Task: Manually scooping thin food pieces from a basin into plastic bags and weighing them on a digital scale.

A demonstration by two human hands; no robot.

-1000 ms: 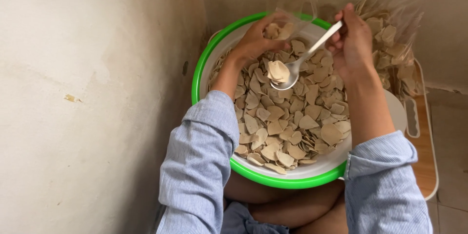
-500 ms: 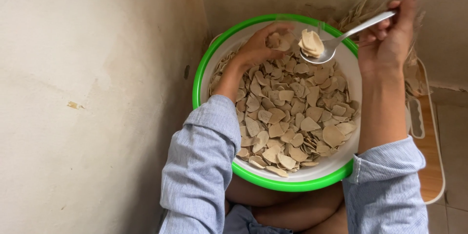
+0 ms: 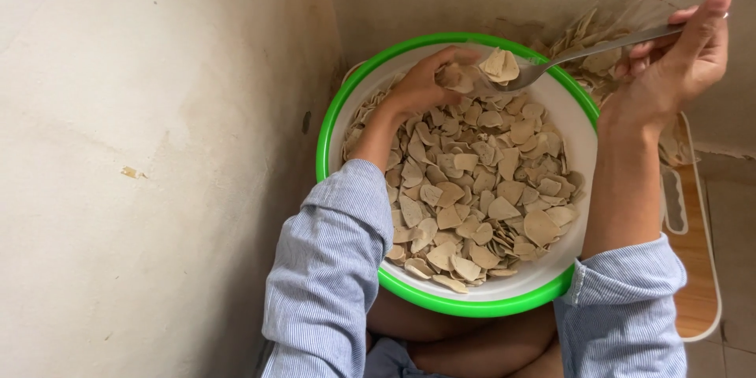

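Observation:
A white bowl with a green rim rests on my lap, filled with several flat beige dough pieces. My right hand grips the handle of a metal spoon held over the bowl's far edge, its scoop carrying a few of the pieces. My left hand reaches into the far side of the bowl, fingers curled around a dough piece just beside the spoon's scoop. Both forearms wear pale blue striped sleeves.
A clear plastic bag with more dough pieces lies behind the bowl on the right. A wooden board with a white rim sits at the right edge. A stained plaster wall fills the left.
The spoon scooped pieces from the middle of the bowl, then rose and moved toward the far rim. My right hand swung out to the right. My left hand stayed at the far side.

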